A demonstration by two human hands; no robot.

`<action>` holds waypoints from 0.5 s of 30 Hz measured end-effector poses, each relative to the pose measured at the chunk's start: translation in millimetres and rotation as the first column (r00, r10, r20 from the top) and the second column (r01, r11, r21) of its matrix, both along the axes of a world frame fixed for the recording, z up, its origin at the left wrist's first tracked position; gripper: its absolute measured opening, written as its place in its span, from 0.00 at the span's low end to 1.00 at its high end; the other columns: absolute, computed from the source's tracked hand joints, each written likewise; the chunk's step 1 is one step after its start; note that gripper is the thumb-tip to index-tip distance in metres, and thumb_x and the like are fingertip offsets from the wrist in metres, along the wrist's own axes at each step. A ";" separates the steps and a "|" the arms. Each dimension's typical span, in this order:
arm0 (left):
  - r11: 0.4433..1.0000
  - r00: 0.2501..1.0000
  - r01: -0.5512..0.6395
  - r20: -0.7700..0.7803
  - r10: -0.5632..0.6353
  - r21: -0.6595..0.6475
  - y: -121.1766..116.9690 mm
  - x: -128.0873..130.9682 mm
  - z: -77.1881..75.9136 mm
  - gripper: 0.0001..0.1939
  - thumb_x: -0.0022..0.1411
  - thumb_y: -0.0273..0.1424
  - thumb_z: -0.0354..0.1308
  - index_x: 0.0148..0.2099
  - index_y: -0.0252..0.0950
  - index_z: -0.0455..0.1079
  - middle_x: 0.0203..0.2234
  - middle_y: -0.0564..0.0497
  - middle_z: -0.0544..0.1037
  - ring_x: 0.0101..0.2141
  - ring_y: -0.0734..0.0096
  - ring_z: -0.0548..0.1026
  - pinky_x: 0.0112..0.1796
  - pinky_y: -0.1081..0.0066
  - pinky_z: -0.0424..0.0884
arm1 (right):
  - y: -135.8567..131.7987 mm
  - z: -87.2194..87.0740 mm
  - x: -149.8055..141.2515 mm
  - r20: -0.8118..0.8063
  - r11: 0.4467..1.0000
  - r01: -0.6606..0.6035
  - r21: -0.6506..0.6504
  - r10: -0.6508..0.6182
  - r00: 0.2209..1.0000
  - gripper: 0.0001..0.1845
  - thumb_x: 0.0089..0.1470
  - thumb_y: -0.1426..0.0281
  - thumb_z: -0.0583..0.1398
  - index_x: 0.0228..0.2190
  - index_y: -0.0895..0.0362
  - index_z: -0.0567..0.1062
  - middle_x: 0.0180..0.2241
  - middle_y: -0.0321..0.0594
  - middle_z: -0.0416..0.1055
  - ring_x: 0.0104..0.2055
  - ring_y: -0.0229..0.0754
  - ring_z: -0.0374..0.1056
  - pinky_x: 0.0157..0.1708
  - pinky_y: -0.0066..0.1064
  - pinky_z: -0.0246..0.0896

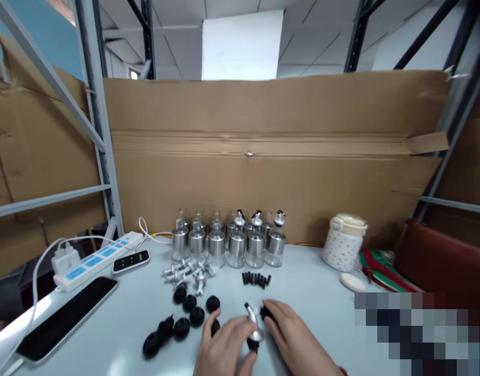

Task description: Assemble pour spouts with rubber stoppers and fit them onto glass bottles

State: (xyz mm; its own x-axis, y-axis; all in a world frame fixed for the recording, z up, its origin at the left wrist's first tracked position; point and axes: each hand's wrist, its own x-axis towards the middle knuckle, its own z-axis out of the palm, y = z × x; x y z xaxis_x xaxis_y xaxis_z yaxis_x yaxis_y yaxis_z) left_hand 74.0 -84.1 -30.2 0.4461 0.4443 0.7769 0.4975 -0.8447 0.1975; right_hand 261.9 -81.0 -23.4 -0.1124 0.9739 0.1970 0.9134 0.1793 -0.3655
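Note:
My left hand [226, 347] pinches a silver pourer spout [254, 325] with a black tip and a black stopper end, held above the table. Close on its right, my right hand [289, 334] has its fingers curled on a small black part [266, 313], mostly hidden by the fingers. Several round black stoppers [197, 316] lie left of my left hand, one partly behind its fingers. Beyond them is a pile of silver spouts [188, 270]. Several short black tubes [256, 279] lie in a row ahead of my hands.
Glass bottles with metal sleeves [237, 244] stand in rows at the back; three carry spouts. On the left are a power strip [102, 258], a small black-topped device [130, 262] and a phone [69, 318]. A dotted canister [343, 243] and white oval object [352, 282] stand right. Cardboard [271, 188] walls the back.

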 end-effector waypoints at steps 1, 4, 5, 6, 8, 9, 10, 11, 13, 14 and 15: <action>0.999 0.996 0.048 -0.076 -0.048 0.000 -1.9 -2.3 3.9 0.16 0.59 0.26 0.50 0.51 0.39 0.60 0.40 0.51 0.76 0.41 0.71 0.75 0.50 0.64 0.65 | -1.6 2.6 -2.5 -0.004 1.000 0.001 -0.009 -0.001 1.000 0.23 0.58 0.71 0.45 0.51 0.69 0.66 0.51 0.56 0.64 0.54 0.48 0.60 0.55 0.41 0.54; 0.989 0.994 -0.012 -0.112 -0.004 -0.144 -10.1 -5.2 15.2 0.17 0.59 0.24 0.50 0.51 0.40 0.59 0.42 0.51 0.75 0.43 0.70 0.73 0.51 0.58 0.63 | -2.5 5.0 -4.9 -0.014 1.000 -0.015 -0.002 0.015 1.000 0.22 0.56 0.72 0.48 0.50 0.69 0.66 0.51 0.55 0.64 0.54 0.49 0.60 0.55 0.42 0.53; 0.979 0.994 -0.035 -0.106 0.014 -0.198 -13.0 -4.8 17.8 0.16 0.60 0.24 0.49 0.50 0.41 0.59 0.43 0.51 0.74 0.44 0.69 0.73 0.52 0.56 0.61 | -2.0 4.2 -4.4 -0.016 1.000 -0.019 0.006 0.019 1.000 0.22 0.56 0.73 0.48 0.50 0.69 0.67 0.50 0.55 0.65 0.53 0.49 0.60 0.55 0.42 0.54; 0.970 0.995 -0.040 -0.101 0.016 -0.240 -15.5 -4.0 19.7 0.16 0.60 0.24 0.49 0.50 0.41 0.58 0.43 0.51 0.74 0.44 0.69 0.72 0.52 0.54 0.60 | -1.4 3.0 -3.6 -0.017 1.000 -0.022 0.013 0.022 1.000 0.21 0.55 0.73 0.49 0.49 0.68 0.67 0.50 0.55 0.65 0.53 0.49 0.61 0.55 0.42 0.54; 0.956 0.996 -0.035 -0.083 0.011 -0.290 -18.8 -2.0 21.7 0.15 0.61 0.24 0.48 0.50 0.42 0.58 0.44 0.51 0.73 0.45 0.69 0.71 0.53 0.53 0.57 | -0.4 0.5 -1.8 -0.019 0.999 -0.026 0.024 0.027 0.999 0.21 0.54 0.73 0.51 0.49 0.68 0.67 0.50 0.54 0.65 0.53 0.49 0.61 0.55 0.41 0.54; 0.954 0.997 -0.028 -0.072 0.007 -0.297 -19.5 -1.2 22.1 0.15 0.61 0.24 0.49 0.50 0.42 0.58 0.44 0.51 0.73 0.45 0.69 0.71 0.53 0.53 0.56 | -0.2 -0.3 -1.2 -0.021 0.999 -0.029 0.027 0.029 0.999 0.21 0.53 0.73 0.52 0.49 0.68 0.67 0.49 0.54 0.65 0.53 0.49 0.61 0.54 0.41 0.54; 0.954 0.998 -0.025 -0.064 0.006 -0.298 -19.6 -0.5 22.3 0.15 0.61 0.25 0.49 0.50 0.42 0.58 0.44 0.51 0.73 0.45 0.69 0.71 0.54 0.52 0.55 | -0.2 -0.7 -0.8 -0.024 0.999 -0.032 0.027 0.032 0.999 0.21 0.52 0.73 0.53 0.48 0.68 0.67 0.49 0.54 0.65 0.53 0.49 0.60 0.54 0.41 0.54; 0.954 0.998 -0.023 -0.059 0.005 -0.298 -19.4 0.0 22.5 0.15 0.61 0.24 0.49 0.50 0.42 0.58 0.44 0.51 0.73 0.45 0.69 0.71 0.54 0.52 0.55 | -0.3 -0.7 -0.6 -0.027 0.999 -0.036 0.025 0.037 0.999 0.21 0.52 0.73 0.54 0.48 0.68 0.67 0.49 0.54 0.65 0.52 0.50 0.60 0.54 0.41 0.54; 0.954 0.998 -0.025 -0.061 0.007 -0.298 -18.3 0.6 23.1 0.16 0.61 0.24 0.49 0.50 0.42 0.57 0.44 0.51 0.73 0.46 0.69 0.70 0.54 0.52 0.54 | -0.9 0.1 -0.6 -0.035 0.999 -0.046 0.020 0.046 0.998 0.21 0.51 0.74 0.54 0.47 0.67 0.68 0.49 0.53 0.66 0.52 0.49 0.60 0.53 0.41 0.55; 0.953 0.998 -0.027 -0.064 0.008 -0.300 -17.9 0.8 23.3 0.16 0.61 0.24 0.50 0.51 0.43 0.57 0.45 0.52 0.72 0.45 0.69 0.71 0.53 0.53 0.53 | -1.1 0.6 -0.6 -0.038 0.999 -0.050 0.021 0.051 0.998 0.20 0.51 0.74 0.54 0.47 0.67 0.68 0.48 0.53 0.66 0.52 0.49 0.61 0.53 0.41 0.55; 0.953 0.998 -0.029 -0.067 0.009 -0.303 -17.5 1.0 23.6 0.17 0.61 0.24 0.50 0.51 0.43 0.56 0.45 0.52 0.72 0.45 0.69 0.71 0.53 0.53 0.53 | -1.3 0.8 -0.5 -0.040 0.998 -0.054 0.024 0.055 0.998 0.20 0.51 0.74 0.54 0.47 0.66 0.68 0.48 0.52 0.66 0.51 0.49 0.61 0.53 0.41 0.56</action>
